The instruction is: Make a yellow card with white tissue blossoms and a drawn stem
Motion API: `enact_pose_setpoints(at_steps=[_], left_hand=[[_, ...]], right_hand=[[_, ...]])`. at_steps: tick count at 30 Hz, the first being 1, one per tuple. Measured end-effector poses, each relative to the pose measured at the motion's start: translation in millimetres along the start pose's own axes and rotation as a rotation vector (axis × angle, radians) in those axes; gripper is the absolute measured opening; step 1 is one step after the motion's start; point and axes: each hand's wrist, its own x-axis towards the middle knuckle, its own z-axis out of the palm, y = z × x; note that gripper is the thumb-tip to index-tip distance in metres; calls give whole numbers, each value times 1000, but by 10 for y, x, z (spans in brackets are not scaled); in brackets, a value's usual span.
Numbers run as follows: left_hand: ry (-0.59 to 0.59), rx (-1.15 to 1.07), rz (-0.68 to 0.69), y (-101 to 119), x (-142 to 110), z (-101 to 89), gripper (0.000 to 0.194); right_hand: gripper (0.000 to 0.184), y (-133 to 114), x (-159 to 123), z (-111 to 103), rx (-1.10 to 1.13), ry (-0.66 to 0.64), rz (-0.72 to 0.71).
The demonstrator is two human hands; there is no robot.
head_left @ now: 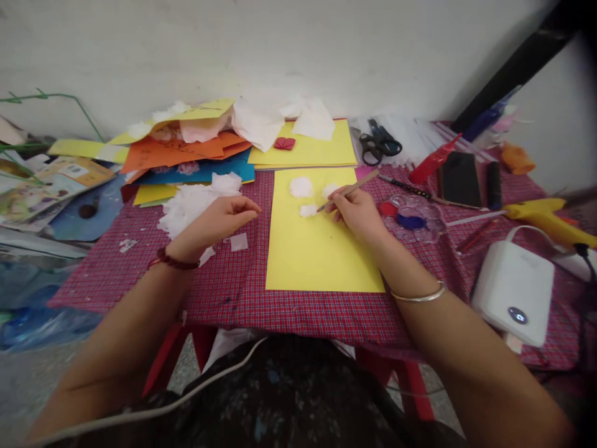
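Note:
On the yellow sheet (321, 255) lie white crumpled tissue tufts: a round one (301, 186), a second (330, 190) partly behind my fingers, and a smaller one (308, 211). My right hand (352, 210) grips a thin wooden stick (366, 180) with a dark narrow tip, like a brush or pencil. That tip touches or nearly touches the smaller tuft's right edge. Left of the sheet, my left hand (224, 218) hovers with its fingers loosely extended, nothing visible in them. Beside it is a heap of white tissue pieces (186, 205), and a small tissue square (239, 242) lies below.
Stacked coloured papers (186, 149) and black scissors (379, 143) line the back. At right are a clear palette (431, 218) with red and blue paint, a red tube (431, 162), a yellow glue gun (536, 211) and a white device (515, 289). A checked cloth (321, 314) covers the table.

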Motion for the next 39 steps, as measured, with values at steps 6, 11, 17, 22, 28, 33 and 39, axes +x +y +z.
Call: enact_pose_setpoints(at_steps=[6,11,17,22,28,33,39], left_hand=[[18,75,-54,-255,-459,-91,20],[7,219,-21,-326,-523,-55,15],[-128,264,-30,-380,-334,-67,12],[-144,197,-80,-381,-324,-59,18],[-37,16,-66,-158,-347,-126,24],[-61,-75,22,143,-76,-74,18],[-137,-19,86,370,378,223,8]], right_hand=[[13,41,14,-17,-10,25,-8],[13,0,19,-92,-42,66,56],[12,-56,3,-189,-24,89,19],[10,-35,35,-219,-25,82,2],[14,-13,27,-192,-6,18,-63],[11,-22,-37,-75,10,-78,-63],[11,18,-56,51,9,-137,-40]])
